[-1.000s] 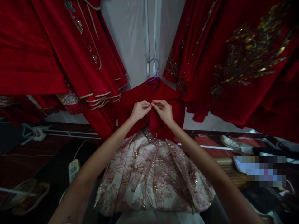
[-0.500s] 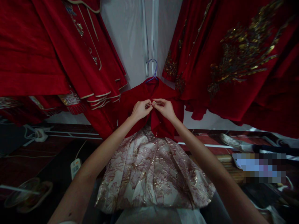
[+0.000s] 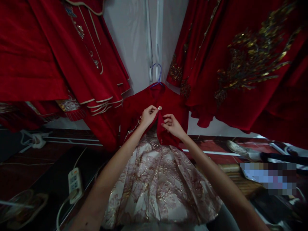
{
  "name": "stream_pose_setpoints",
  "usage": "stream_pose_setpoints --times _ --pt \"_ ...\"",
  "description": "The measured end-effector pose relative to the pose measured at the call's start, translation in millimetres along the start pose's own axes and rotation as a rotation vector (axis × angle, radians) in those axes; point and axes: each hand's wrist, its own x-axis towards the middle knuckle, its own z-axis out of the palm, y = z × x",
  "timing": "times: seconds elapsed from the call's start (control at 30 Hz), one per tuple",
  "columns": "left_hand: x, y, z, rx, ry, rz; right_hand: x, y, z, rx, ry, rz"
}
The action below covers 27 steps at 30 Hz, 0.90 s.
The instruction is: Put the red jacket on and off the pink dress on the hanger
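A short red jacket (image 3: 174, 101) hangs on a purple hanger (image 3: 159, 74). Below it spreads a pale pink skirt (image 3: 154, 183) patterned in metallic gold. My left hand (image 3: 148, 116) pinches the jacket's front edge at chest height, right beside a small jewelled button (image 3: 159, 108). Lower and to the right, my right hand (image 3: 173, 125) is over the other front flap, fingers loosely bent and apart. Whether its fingertips touch the cloth is hard to see. Beaded trim (image 3: 132, 130) shows on the jacket's left side, partly behind my left arm.
Red embroidered garments (image 3: 48, 57) hang close on the left, and more with gold sequins (image 3: 252, 61) on the right. A white power strip (image 3: 75, 184) lies at lower left. A white shoe (image 3: 240, 150) and a wooden surface (image 3: 232, 175) are at right.
My right hand has come away from the button and moved down and right, its fingers spreading. My left hand stays at the front edge, and the button now shows fully.
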Motion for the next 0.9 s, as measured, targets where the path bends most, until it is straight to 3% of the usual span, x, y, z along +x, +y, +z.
stream_pose_setpoints --times 0.13,0.3,0.43,0.57,0.63,0.73,0.9 --pt "-3 -8 24 -0.017 0.042 -0.125 -6 -9 -13 0.027 0.054 0.069" --pt "-37 -11 52 -0.203 0.17 -0.187 -6 -17 -14 0.027 0.082 0.033" --pt "-63 -18 31 -0.223 0.295 -0.161 -18 -14 -7 -0.001 -0.07 -0.011" --pt "-71 -41 -9 0.084 0.552 -0.148 -23 -14 8 0.032 -0.217 -0.012" --pt "-72 -53 -20 0.082 0.554 -0.162 -16 -14 19 0.055 -0.219 -0.033" --pt "-72 -64 -23 -0.111 0.465 -0.171 4 -7 39 0.005 -0.143 -0.079" --pt "-71 -62 -19 -0.241 0.473 -0.174 37 18 69 -0.158 -0.019 -0.154"
